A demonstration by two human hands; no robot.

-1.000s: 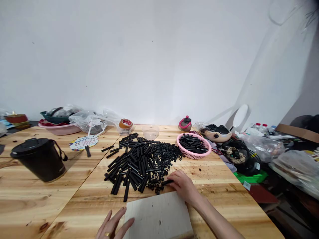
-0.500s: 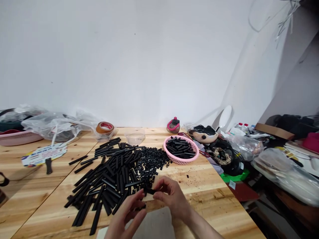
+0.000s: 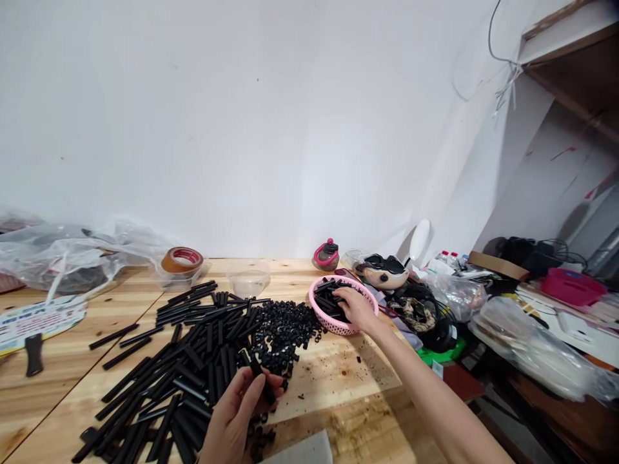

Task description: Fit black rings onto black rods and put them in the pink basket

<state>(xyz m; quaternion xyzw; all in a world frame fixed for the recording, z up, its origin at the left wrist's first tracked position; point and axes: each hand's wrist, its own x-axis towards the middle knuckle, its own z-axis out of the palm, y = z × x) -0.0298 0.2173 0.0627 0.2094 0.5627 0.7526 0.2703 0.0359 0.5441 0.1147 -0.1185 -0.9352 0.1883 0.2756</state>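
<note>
My left hand (image 3: 236,409) is closed around a short black tube (image 3: 264,383), pinched between thumb and fingers at the near edge of the pile. Over the pink basket (image 3: 333,324) my right hand (image 3: 356,307) reaches in from the right. Its fingers are stretched out above the black tube pieces (image 3: 323,303) inside, touching or almost touching them; the fingertips are partly lost against the black. Long black tubes (image 3: 186,361) lie in a large heap left of my left hand. Beyond it spreads a mound of small black bits (image 3: 285,325).
A white sheet (image 3: 304,451) lies at the near edge. Brown tape (image 3: 182,260) and a clear bowl (image 3: 248,280) stand at the back. A hand fan (image 3: 36,322) is on the left. Bags, headgear (image 3: 384,272) and cables crowd the right side. Small crumbs dot the wood.
My right hand has moved from beside my left hand, where it held a black piece, up and right to the basket. My left hand now holds a black tube. The view has turned rightward.
</note>
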